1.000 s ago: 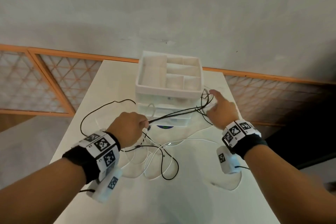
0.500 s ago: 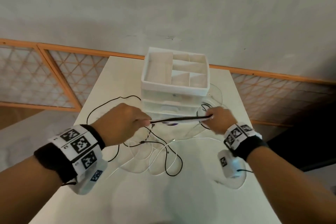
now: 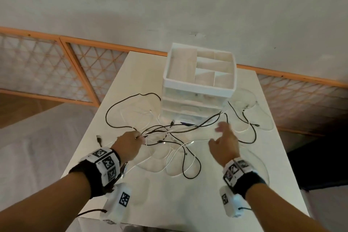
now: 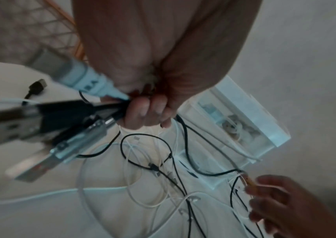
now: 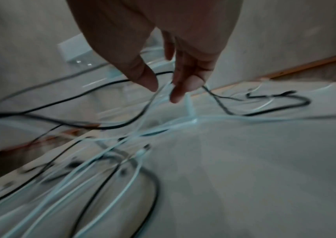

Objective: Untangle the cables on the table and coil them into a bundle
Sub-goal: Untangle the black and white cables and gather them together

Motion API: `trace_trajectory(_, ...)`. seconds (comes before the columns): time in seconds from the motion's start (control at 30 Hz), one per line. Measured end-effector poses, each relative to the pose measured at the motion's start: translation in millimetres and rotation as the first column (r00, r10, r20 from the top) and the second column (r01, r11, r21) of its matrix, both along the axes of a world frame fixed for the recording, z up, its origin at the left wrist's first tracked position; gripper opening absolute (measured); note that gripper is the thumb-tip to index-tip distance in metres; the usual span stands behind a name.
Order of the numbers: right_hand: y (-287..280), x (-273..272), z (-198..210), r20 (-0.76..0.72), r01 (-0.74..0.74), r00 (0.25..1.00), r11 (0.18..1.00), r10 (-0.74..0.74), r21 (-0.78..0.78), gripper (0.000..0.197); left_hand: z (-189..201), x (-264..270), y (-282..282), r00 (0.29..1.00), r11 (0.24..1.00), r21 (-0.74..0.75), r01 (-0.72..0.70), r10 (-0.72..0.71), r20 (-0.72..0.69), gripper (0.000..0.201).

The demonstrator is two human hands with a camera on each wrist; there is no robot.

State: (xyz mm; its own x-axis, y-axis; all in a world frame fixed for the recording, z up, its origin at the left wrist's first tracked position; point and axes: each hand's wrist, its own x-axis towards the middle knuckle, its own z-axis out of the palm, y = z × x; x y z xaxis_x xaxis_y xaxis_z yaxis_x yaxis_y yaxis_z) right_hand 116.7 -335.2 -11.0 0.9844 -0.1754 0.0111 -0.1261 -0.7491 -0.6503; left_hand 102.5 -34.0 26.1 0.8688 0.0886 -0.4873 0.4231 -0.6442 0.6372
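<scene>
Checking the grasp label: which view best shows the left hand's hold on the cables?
The left wrist view: the left hand has its fingers curled round the cables, plugs jutting out. The head view shows only the hand's back; the right wrist view does not show it.

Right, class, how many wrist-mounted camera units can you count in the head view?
2 camera units. One hangs under the left wrist, behind the left hand gripping the cables; the other hangs under the right wrist, behind the open right hand. None appears hidden.
</scene>
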Motion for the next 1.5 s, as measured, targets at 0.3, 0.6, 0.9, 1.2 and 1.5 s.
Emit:
trace_trajectory(0.3, 96, -33, -15, -0.478, -0.731, 0.68, 0.572, 0.556, -0.373, 0.031, 43, 4, -20, 0.997, 0.954, -0.297, -0.049, 0.063, 0.039, 0.024)
trace_trajectory(0.6, 51, 6, 108, 0.282, -0.541, 0.754, 0.804, 0.594, -0.247, 0.029, 49, -2, -21, 0.979, 0.859, -0.485, 0.163, -0.201, -0.027, 0.03)
trace_trajectory(0.9, -31, 32, 167, 0.416, -0.038, 0.905, 0.959, -0.086, 0.28, 0.009, 52, 18, -15, 0.959, 0.976, -0.052, 0.212, -0.198, 0.201, 0.046)
trace_trajectory(1.2, -127, 31, 97, -0.203, -0.072, 0.979, 0.898, -0.019, -0.434, 0.009, 90, 31, -12, 0.987, 0.786, -0.616, -0.053, 0.135, 0.087, 0.022)
trace_trajectory(1.5, -123, 52, 111, -0.216, 0.47, 0.871, 0.876, -0.442, 0.104, 0.038, 75, 28, -7, 0.999, 0.936, -0.35, 0.032, -0.018, 0.044, 0.027)
